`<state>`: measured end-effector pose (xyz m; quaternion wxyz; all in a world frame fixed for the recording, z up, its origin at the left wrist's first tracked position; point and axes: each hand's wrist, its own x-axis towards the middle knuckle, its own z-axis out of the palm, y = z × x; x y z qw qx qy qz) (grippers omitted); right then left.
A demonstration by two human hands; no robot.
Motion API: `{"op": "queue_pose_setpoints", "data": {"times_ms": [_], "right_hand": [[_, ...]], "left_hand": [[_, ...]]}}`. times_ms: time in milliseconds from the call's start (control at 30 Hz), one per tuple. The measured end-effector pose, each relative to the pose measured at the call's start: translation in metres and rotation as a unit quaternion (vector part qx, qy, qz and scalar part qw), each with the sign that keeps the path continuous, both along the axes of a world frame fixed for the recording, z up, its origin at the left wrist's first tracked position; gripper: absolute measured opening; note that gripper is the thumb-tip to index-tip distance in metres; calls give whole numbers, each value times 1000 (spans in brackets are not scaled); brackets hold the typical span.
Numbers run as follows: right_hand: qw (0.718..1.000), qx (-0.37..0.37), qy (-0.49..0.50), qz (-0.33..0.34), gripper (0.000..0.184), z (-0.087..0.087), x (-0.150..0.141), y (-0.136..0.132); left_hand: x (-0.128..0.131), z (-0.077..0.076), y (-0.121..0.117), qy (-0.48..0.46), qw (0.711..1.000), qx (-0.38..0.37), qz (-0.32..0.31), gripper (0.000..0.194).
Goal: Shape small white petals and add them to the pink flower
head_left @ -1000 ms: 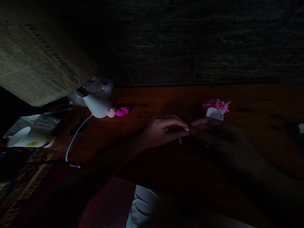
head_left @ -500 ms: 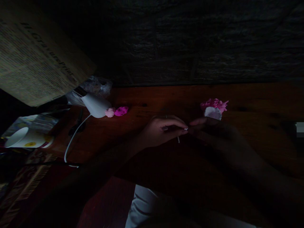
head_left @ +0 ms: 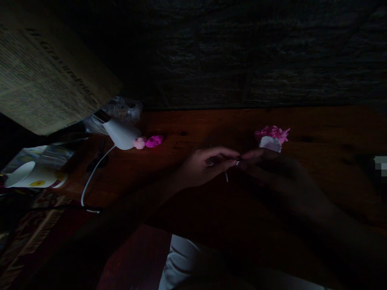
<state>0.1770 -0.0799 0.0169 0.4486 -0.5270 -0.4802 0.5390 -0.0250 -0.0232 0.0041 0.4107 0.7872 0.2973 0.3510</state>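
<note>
The scene is very dark. My left hand (head_left: 205,165) and my right hand (head_left: 266,163) meet fingertip to fingertip over a brown wooden table (head_left: 317,125). Both pinch a tiny white piece (head_left: 237,163), and a thin white stick (head_left: 226,177) hangs below it. The right hand lies in deep shadow. Just behind it sits a pink and white paper flower (head_left: 272,137).
A small white lamp (head_left: 121,134) with a white cord (head_left: 90,179) stands at the left, with pale pink and magenta lumps (head_left: 149,141) beside it. A white mug (head_left: 30,177), crumpled plastic (head_left: 122,108) and a newspaper (head_left: 45,80) are at far left. A dark wall runs behind.
The fingers of my left hand have shifted slightly on the small white piece. The hands stay together in the same spot.
</note>
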Motion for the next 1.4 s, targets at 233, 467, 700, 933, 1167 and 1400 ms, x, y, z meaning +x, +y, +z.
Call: {"op": "queue_pose_setpoints", "data": {"times_ms": [233, 467, 700, 933, 1167, 1400], "right_hand": [[996, 77, -54, -4, 32, 3, -3, 0], [983, 145, -110, -16, 26, 0, -2, -2], [980, 141, -136, -14, 29, 0, -2, 0], [978, 151, -144, 2, 30, 0, -3, -1], [978, 149, -147, 2, 24, 2, -3, -3], [979, 143, -148, 6, 24, 0, -3, -4]], "left_hand": [[0, 1, 0, 9, 999, 47, 15, 17], [0, -3, 1, -20, 998, 55, -21, 17], [2, -4, 2, -29, 998, -46, -44, 24], [3, -1, 2, -55, 985, -159, -41, 29], [2, 1, 7, -77, 984, -160, -13, 31], [-2, 3, 8, -66, 991, -118, -8, 31]]}}
